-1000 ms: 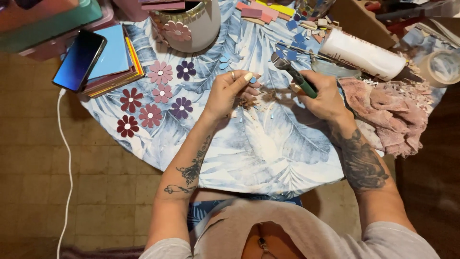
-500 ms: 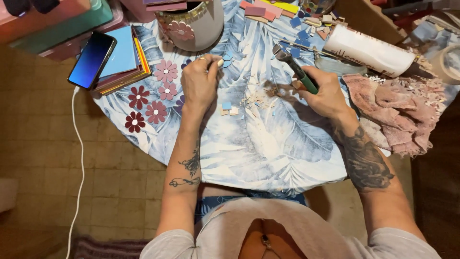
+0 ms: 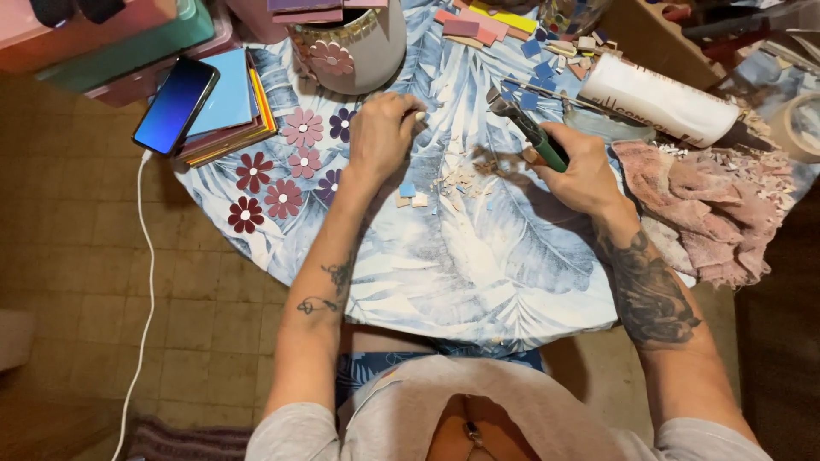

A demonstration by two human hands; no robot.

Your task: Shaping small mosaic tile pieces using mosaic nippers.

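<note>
Head view, round table under a blue-and-white leaf-print cloth [image 3: 478, 282]. Packages and labelled items first: a white cylindrical tube [image 3: 662, 102] with dark print lies on its side at upper right, nozzle end toward the right edge; just below it, a crumpled pink rag [image 3: 709, 205] dusted with pale chips. A roll of tape [image 3: 799, 128] sits at the far right edge. Upper left: a smartphone [image 3: 173, 104] with lit blue screen, cable attached, rests on a stack of coloured sheets [image 3: 235, 107]. A white pot [image 3: 359, 47] bearing a pink flower mosaic stands at top centre; loose flower mosaics [image 3: 286, 171] in maroon, pink and purple lie to its lower left. Right hand [image 3: 581, 171] is closed in a full fist around the green handles of tile nippers [image 3: 530, 128], metal head pointing up-left, above the cloth. Left hand [image 3: 380, 137] is curled, fingertips pinched on a small pale tile piece [image 3: 418, 113] near the pot's base. Between the hands, small tile fragments [image 3: 427, 192] in blue, tan and white lie scattered on the cloth.
</note>
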